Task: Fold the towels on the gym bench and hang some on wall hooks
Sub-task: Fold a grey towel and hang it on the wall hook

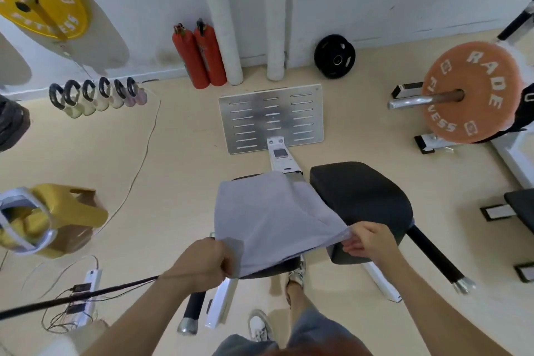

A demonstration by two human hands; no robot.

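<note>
Over the left pad of the surface (358,196): one grey towel (268,217), spread and pinched at its near corners by the left hand (202,264) and right hand (365,241). Folding step judged in hand; corners to be carried toward the far edge next.

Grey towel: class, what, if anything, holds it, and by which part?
The left hand grips the grey towel at its near left corner; the right hand pinches the near right corner.
</note>
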